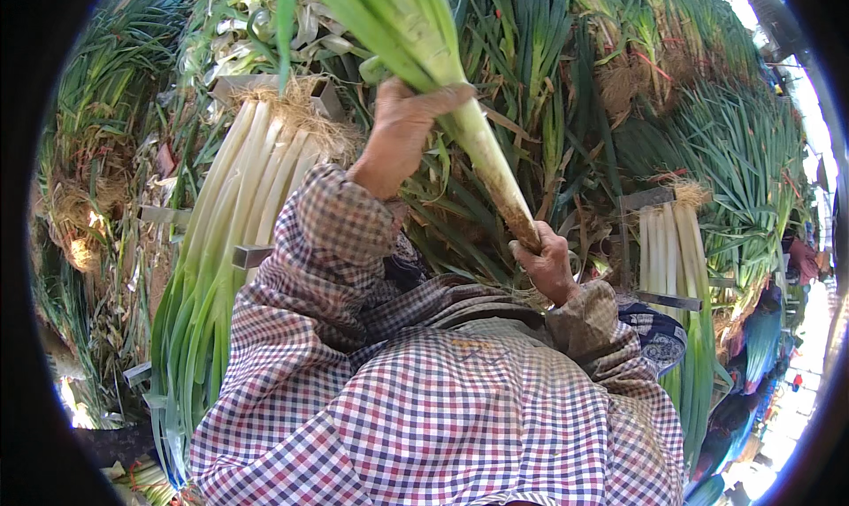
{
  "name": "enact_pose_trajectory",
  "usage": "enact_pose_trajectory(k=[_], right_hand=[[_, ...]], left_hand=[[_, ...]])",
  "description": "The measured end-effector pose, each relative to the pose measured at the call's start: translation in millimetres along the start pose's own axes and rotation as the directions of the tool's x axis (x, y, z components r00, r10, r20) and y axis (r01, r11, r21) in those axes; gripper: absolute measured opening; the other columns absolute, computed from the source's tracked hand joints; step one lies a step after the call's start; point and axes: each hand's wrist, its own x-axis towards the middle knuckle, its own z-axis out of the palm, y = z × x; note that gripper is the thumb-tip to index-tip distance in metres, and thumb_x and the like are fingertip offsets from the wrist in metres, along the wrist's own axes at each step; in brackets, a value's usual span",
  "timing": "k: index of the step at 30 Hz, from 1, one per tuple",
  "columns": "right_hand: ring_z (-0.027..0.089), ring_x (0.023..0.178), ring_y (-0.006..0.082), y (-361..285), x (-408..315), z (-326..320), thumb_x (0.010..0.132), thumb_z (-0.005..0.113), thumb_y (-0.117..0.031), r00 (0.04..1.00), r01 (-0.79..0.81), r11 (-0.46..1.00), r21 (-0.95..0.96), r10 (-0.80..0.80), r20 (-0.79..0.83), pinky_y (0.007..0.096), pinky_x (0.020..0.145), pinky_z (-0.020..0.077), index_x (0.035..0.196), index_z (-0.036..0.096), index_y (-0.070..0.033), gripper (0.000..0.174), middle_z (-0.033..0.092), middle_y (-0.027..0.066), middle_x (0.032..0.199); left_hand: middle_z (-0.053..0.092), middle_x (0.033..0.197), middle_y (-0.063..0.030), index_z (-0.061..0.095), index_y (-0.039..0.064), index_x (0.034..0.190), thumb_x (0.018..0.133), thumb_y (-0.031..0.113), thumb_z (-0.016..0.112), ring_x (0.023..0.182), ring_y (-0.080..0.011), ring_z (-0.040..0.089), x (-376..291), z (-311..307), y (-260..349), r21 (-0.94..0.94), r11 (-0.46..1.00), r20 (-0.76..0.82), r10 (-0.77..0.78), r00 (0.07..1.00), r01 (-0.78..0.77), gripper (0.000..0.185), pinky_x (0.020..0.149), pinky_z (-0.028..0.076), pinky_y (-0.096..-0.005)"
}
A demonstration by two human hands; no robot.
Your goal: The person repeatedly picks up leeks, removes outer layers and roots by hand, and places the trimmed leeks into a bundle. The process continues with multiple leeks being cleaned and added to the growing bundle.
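A large leek or Welsh onion slants across the upper middle, its green leaves running up and out past the top edge. My left hand grips it where the pale shaft meets the leaves, thumb across the front. Lower down to the right, my right hand holds the brown, dirty root end between thumb and fingers. Left of my left forearm lies a bundle of clean white-stemmed leeks, roots up, on a metal rack. A smaller bundle of the same kind lies beyond my right hand.
Unpeeled leeks with dark green leaves are heaped in front. More tied bundles stand at the right and along the left side. Peeled-off leaves lie at the top left. A metal bracket juts out at the right.
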Motion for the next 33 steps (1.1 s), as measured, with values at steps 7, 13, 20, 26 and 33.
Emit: enact_pose_trajectory(k=[7,13,20,26,33], right_hand=[[0.051,0.069,0.0066,-7.8,-6.8,-2.0,0.082,0.065,-0.009,1.0,-0.002,0.97,0.244,0.005,-0.012,0.025,0.061,0.0452,0.105,0.057,0.003,0.027,0.058,0.0015,0.078],[0.051,0.07,0.0059,-4.5,-11.2,-7.5,0.082,0.065,-0.008,0.994,0.036,0.966,0.257,-0.009,-0.106,0.0235,0.061,0.0446,0.104,0.057,0.003,0.026,0.058,0.0009,0.08],[0.054,0.065,0.0076,-4.8,-1.1,-7.6,0.082,0.069,-0.017,0.985,-0.02,0.981,0.194,0.052,-0.165,0.0241,0.057,0.0455,0.101,0.059,0.002,0.029,0.061,0.0014,0.074],[0.052,0.062,0.0055,-0.3,-8.3,-10.1,0.084,0.068,-0.029,0.981,-0.148,0.929,0.34,0.182,-0.073,0.0223,0.054,0.0439,0.102,0.06,0.001,0.036,0.06,0.0008,0.076],[0.05,0.06,0.0053,-22.1,-9.0,-11.5,0.086,0.067,-0.025,0.991,-0.126,0.887,0.444,0.133,0.014,0.0224,0.053,0.0427,0.104,0.059,0.001,0.033,0.057,0.0001,0.073]], left_hand=[[0.066,0.095,-0.0096,0.059,-0.002,0.104,0.076,0.002,0.072,0.083,-0.0208,0.066,-2.2,15.2,-20.7,-0.014,0.971,0.197,-0.233,0.952,0.24,0.031,0.074,0.055,-0.0337],[0.067,0.091,-0.0081,0.061,0.001,0.103,0.076,0.003,0.072,0.078,-0.0173,0.065,-4.2,25.6,-23.2,-0.033,0.953,0.216,-0.287,0.933,0.301,0.029,0.064,0.054,-0.0314],[0.062,0.071,-0.0091,0.061,-0.004,0.089,0.076,0.004,0.064,0.049,-0.0127,0.054,-7.1,31.7,-54.8,-0.106,0.909,0.011,-0.403,0.915,0.402,0.015,0.037,0.037,-0.0241],[0.061,0.075,-0.0094,0.061,-0.003,0.086,0.075,0.003,0.062,0.061,-0.0169,0.057,-9.6,34.4,-52.9,-0.009,0.849,-0.085,-0.527,0.846,0.528,0.013,0.043,0.041,-0.0298],[0.06,0.089,-0.0152,0.058,-0.004,0.092,0.075,-0.001,0.058,0.076,-0.0228,0.062,1.6,-14.8,-122.3,0.151,0.987,0.171,-0.085,0.982,0.059,0.016,0.053,0.052,-0.0344]])
